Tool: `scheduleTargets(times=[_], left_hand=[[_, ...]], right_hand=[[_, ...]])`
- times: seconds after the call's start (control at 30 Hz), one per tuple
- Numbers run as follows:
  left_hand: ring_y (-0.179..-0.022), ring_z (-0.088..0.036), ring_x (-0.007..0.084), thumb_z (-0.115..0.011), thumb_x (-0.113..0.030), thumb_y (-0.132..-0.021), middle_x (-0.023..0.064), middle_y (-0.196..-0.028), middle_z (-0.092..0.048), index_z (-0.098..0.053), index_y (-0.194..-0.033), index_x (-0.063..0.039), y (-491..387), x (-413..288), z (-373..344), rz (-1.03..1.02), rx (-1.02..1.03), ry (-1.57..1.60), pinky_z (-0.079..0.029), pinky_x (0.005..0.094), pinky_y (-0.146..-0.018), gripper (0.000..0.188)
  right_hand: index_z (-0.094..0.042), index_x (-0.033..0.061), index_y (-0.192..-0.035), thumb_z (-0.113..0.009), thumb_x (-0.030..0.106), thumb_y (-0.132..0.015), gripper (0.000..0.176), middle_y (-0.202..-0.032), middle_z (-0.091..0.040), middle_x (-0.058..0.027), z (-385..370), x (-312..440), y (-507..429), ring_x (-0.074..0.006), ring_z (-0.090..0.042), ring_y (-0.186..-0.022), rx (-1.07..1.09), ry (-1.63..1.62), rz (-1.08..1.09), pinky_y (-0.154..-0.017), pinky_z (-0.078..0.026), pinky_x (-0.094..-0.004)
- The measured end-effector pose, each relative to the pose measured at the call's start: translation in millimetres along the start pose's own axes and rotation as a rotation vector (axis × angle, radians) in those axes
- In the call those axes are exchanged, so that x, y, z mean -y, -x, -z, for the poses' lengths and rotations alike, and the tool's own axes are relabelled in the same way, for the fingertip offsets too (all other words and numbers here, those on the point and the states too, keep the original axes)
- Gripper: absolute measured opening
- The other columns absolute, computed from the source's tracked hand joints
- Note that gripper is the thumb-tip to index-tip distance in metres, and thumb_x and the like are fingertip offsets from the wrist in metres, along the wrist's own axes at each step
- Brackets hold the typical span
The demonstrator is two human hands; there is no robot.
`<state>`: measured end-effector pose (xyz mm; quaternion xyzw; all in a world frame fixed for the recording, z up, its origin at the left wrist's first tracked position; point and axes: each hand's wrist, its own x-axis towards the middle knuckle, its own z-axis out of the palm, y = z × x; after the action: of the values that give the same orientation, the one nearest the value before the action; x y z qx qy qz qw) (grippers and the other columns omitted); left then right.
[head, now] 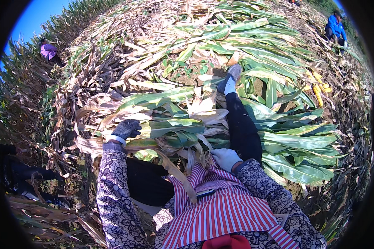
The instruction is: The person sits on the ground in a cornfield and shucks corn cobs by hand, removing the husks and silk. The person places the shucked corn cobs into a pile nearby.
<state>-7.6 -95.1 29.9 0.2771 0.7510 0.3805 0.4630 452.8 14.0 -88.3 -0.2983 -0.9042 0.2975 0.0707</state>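
Note:
My left hand point(126, 128), in a dark grey glove with a white band at the wrist, hovers over the left end of a pile of cut corn stalks point(174, 126). Its fingers are half curled, with a gap to the thumb and nothing visible in it. My right hand point(225, 159), in a white glove, is low by my lap against dry corn husks point(202, 152) and the edge of my striped apron point(218, 214). Its fingertips are partly hidden, so a grip cannot be made out. Pale opened husks point(205, 109) lie between the hands.
My outstretched leg point(243, 124) crosses the stalks. Several husked yellow corn cobs point(318, 87) lie on the right. A person in blue point(336, 26) sits far right; another in purple point(49, 51) is far left by standing corn point(15, 71). Dark-trousered legs point(31, 176) show at left.

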Motion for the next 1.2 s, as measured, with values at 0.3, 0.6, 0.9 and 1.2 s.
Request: scheduleTargets(times=[0.3,0.6,0.9,1.2], left_hand=[[-0.082,-0.069,0.0231,-0.06,-0.034,-0.095,0.0122,-0.103,-0.069,-0.058,-0.122,-0.005,-5.1,6.6,5.6,0.016,0.019,0.003,-0.057,0.0344,-0.069,0.04],[-0.082,-0.069,0.0236,-0.059,-0.035,-0.095,0.0126,-0.104,-0.069,-0.058,-0.122,-0.005,-4.3,5.3,4.8,0.007,0.019,-0.027,-0.057,0.0345,-0.069,0.04],[-0.082,-0.069,0.0235,-0.06,-0.034,-0.095,0.0126,-0.103,-0.069,-0.058,-0.122,-0.005,-2.7,3.5,3.5,0.018,0.01,-0.024,-0.057,0.0344,-0.07,0.04],[-0.083,-0.069,0.0229,-0.061,-0.035,-0.094,0.0122,-0.104,-0.069,-0.058,-0.121,-0.005,3.6,-2.0,-0.2,0.012,0.018,-0.032,-0.056,0.0333,-0.069,0.041]], right_hand=[[-0.064,0.0114,-0.115,-0.05,0.026,-0.092,0.031,-0.104,-0.069,-0.0143,3.6,3.3,0.0,-0.0322,-0.066,-0.094,0.007,-0.001,-0.003,-0.083,-0.052,-0.0449],[-0.064,0.0115,-0.116,-0.05,0.027,-0.093,0.031,-0.103,-0.069,-0.0147,0.3,0.5,-1.0,-0.0328,-0.065,-0.094,0.016,0.005,-0.006,-0.083,-0.052,-0.0454],[-0.064,0.0121,-0.116,-0.049,0.027,-0.093,0.031,-0.104,-0.069,-0.0144,0.7,1.4,-0.6,-0.0324,-0.065,-0.095,0.019,0.007,-0.012,-0.083,-0.052,-0.0453],[-0.064,0.012,-0.116,-0.05,0.027,-0.092,0.031,-0.105,-0.069,-0.0139,1.4,2.2,-0.1,-0.0321,-0.065,-0.095,0.012,0.007,-0.012,-0.083,-0.052,-0.0449]])
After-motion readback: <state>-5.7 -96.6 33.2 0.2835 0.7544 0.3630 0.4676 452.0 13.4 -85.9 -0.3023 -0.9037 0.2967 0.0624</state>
